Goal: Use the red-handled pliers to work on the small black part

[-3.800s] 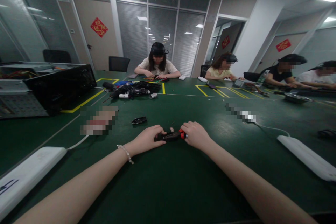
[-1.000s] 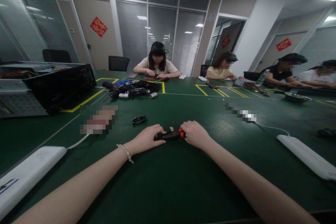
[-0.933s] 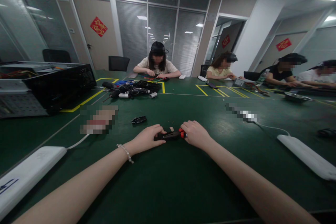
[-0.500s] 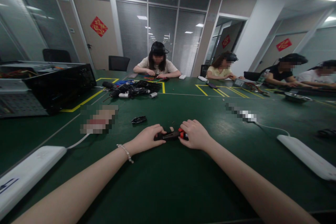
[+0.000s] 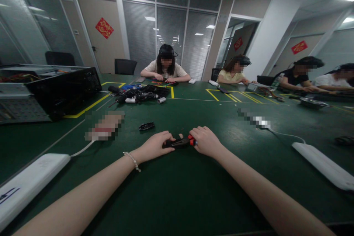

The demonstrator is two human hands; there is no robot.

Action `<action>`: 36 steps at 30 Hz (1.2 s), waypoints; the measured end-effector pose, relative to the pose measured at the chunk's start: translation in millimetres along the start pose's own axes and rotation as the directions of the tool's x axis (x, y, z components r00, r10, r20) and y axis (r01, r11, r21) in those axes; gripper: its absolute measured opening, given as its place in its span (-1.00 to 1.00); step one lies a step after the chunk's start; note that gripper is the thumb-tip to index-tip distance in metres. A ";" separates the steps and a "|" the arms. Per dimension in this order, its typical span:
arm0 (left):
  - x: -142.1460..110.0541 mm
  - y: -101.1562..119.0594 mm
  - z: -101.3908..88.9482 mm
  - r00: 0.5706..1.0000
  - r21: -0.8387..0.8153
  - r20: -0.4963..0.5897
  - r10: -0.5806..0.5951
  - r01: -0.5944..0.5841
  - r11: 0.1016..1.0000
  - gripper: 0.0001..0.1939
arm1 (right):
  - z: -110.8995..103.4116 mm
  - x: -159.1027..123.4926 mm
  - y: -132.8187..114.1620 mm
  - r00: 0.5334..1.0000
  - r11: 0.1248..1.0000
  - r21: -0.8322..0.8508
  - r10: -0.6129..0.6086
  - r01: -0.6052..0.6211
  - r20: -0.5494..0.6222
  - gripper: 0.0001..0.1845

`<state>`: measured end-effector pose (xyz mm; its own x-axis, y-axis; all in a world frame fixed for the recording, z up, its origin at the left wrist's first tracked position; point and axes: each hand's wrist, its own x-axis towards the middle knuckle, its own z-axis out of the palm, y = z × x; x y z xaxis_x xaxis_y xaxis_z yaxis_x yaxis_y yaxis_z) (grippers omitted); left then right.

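Note:
My right hand is closed round the red handles of a pair of pliers, whose dark jaws point left. My left hand pinches a small black part at the tip of the jaws; its shape is mostly hidden by the fingers. Just behind the pliers a small pale scrap lies on the green table. Farther left, beyond my left hand, sits a black plastic shell piece.
White power banks lie at left and right, cabled to blurred items. A computer case stands at the far left. A pile of black cables and parts is farther back. Several people sit along the far side.
The fingers of my right hand have shifted slightly on the plier handles. My left hand and the black part stay in about the same place.

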<state>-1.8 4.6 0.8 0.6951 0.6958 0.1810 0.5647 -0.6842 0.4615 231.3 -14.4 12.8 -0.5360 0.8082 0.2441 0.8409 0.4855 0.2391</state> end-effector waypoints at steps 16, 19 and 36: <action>0.1 1.7 -1.0 1.000 -0.007 0.002 -0.002 0.002 1.000 -0.76 | -1.1 1.5 -2.1 1.000 0.997 -0.079 -0.006 0.003 -0.031 -0.79; 0.4 1.3 -0.6 1.000 0.001 -0.007 0.007 -0.007 1.000 -0.76 | -1.3 1.9 -3.2 0.999 0.996 -0.090 0.000 -0.004 -0.041 -0.80; -0.4 2.7 -1.7 1.000 0.008 0.008 -0.007 0.007 1.000 -0.74 | -11.5 -1.3 -3.9 0.999 0.999 0.028 -0.020 0.021 -0.032 -0.68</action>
<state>-1.3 2.8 3.4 0.6944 0.6991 0.1708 0.5735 -0.6809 0.4555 227.9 -21.2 22.4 -0.5550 0.7872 0.2690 0.8312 0.5116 0.2178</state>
